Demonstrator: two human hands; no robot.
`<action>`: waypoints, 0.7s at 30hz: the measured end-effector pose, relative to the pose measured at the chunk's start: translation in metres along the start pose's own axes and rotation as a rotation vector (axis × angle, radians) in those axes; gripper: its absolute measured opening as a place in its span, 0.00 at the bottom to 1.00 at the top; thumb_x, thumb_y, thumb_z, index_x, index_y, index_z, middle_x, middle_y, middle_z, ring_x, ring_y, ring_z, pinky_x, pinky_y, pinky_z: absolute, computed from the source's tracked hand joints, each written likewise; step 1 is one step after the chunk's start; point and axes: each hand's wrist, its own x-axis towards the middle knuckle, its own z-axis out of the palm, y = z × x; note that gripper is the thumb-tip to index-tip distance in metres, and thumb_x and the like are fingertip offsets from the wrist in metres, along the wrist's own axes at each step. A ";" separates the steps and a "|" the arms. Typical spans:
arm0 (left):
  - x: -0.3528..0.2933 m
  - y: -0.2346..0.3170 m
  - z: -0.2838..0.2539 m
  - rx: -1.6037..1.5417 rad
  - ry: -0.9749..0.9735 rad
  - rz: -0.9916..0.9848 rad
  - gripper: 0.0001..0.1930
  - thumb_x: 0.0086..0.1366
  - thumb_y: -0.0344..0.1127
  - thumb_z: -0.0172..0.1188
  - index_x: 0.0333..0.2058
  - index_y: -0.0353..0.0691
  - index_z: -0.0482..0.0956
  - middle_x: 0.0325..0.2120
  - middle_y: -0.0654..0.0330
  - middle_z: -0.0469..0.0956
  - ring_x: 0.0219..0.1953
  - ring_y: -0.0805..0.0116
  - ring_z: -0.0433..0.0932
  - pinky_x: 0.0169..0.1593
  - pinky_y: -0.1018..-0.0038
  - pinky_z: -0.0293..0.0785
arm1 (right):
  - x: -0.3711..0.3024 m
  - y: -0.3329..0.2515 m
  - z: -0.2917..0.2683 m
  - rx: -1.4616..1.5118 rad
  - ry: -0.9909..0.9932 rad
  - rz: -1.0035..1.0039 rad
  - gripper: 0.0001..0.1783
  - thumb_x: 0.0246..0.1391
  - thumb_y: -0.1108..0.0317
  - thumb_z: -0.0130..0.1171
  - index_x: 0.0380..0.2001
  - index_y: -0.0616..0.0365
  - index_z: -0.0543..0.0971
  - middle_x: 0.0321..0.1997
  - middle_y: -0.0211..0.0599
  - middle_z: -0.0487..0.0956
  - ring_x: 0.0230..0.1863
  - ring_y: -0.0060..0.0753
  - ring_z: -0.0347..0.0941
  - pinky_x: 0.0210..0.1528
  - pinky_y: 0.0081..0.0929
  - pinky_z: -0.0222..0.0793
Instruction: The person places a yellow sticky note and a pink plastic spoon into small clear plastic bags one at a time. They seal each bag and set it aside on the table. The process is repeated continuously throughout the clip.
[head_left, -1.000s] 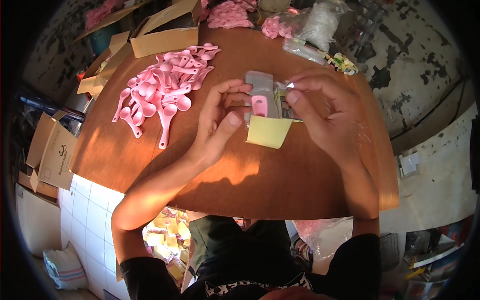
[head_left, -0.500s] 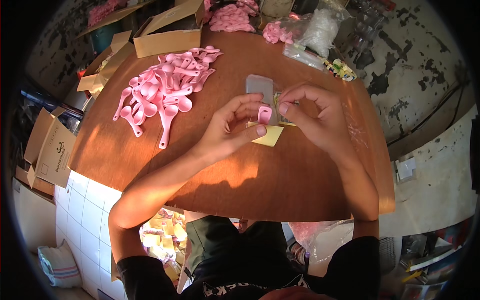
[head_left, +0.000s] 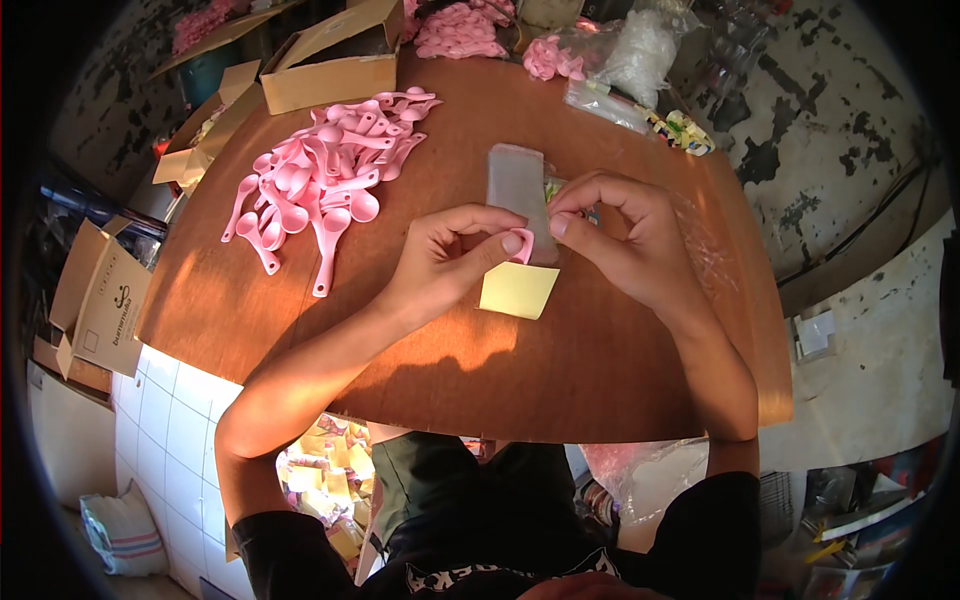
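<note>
My left hand (head_left: 450, 258) is closed, thumb and fingers pinching a pink plastic spoon (head_left: 525, 248), of which only the handle end shows. A yellow card (head_left: 520, 291) hangs just below the spoon; whether a clear bag joins them I cannot make out. Just to the right, my right hand (head_left: 625, 240) makes a pinch with thumb and forefinger; whatever lies between its fingertips is too small to see. Behind both hands lies a stack of clear plastic bags (head_left: 516, 175), beside a small printed, colourful item partly hidden by the right hand. A heap of pink spoons (head_left: 310, 175) covers the table's left side.
An open cardboard box (head_left: 335, 80) stands at the back left of the brown table (head_left: 430, 375). Along the back are more pink pieces (head_left: 460, 32), a bag of white material (head_left: 645, 60) and clear packets (head_left: 607, 106). Yellow-carded packets (head_left: 330, 470) fill a container below the front edge.
My left hand has tipped the spoon and moved slightly left, so more of the yellow card shows and less of the handle. The right hand has shifted slightly left, still pinched.
</note>
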 end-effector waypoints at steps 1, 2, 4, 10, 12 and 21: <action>0.000 0.000 0.001 0.015 0.028 -0.014 0.11 0.65 0.29 0.61 0.44 0.31 0.79 0.38 0.60 0.82 0.40 0.77 0.78 0.45 0.78 0.75 | -0.001 0.001 0.000 0.015 -0.012 0.034 0.06 0.51 0.73 0.64 0.31 0.65 0.81 0.30 0.32 0.81 0.35 0.19 0.75 0.39 0.19 0.69; 0.001 0.000 0.002 0.031 0.056 -0.027 0.10 0.65 0.30 0.61 0.44 0.31 0.79 0.37 0.60 0.82 0.39 0.78 0.78 0.44 0.79 0.75 | -0.002 0.002 0.000 0.029 -0.025 0.069 0.07 0.51 0.72 0.64 0.32 0.65 0.81 0.32 0.31 0.81 0.35 0.18 0.75 0.40 0.19 0.69; 0.002 0.000 0.003 0.035 0.067 -0.031 0.10 0.66 0.30 0.61 0.43 0.31 0.79 0.36 0.60 0.82 0.39 0.78 0.78 0.43 0.80 0.75 | -0.005 0.005 0.002 0.113 -0.006 0.126 0.09 0.52 0.71 0.65 0.35 0.65 0.81 0.34 0.32 0.81 0.36 0.19 0.75 0.41 0.20 0.70; 0.002 -0.002 0.002 0.069 0.101 -0.043 0.10 0.66 0.31 0.60 0.44 0.31 0.79 0.36 0.59 0.82 0.39 0.78 0.79 0.43 0.80 0.76 | -0.024 0.023 0.011 0.323 0.001 0.288 0.12 0.56 0.71 0.63 0.43 0.66 0.79 0.39 0.35 0.80 0.38 0.19 0.76 0.44 0.20 0.73; 0.001 -0.002 0.002 0.094 0.100 -0.041 0.11 0.67 0.32 0.59 0.44 0.31 0.78 0.37 0.59 0.82 0.39 0.77 0.79 0.43 0.79 0.77 | -0.028 0.028 0.013 0.378 0.014 0.341 0.12 0.57 0.72 0.62 0.42 0.66 0.79 0.39 0.35 0.80 0.38 0.19 0.76 0.44 0.19 0.73; 0.003 -0.005 -0.002 0.037 0.128 -0.160 0.13 0.70 0.34 0.55 0.47 0.33 0.78 0.40 0.57 0.81 0.41 0.73 0.80 0.43 0.73 0.81 | -0.037 0.040 0.015 0.322 0.120 0.345 0.09 0.58 0.73 0.60 0.40 0.66 0.79 0.37 0.37 0.81 0.39 0.24 0.78 0.42 0.21 0.74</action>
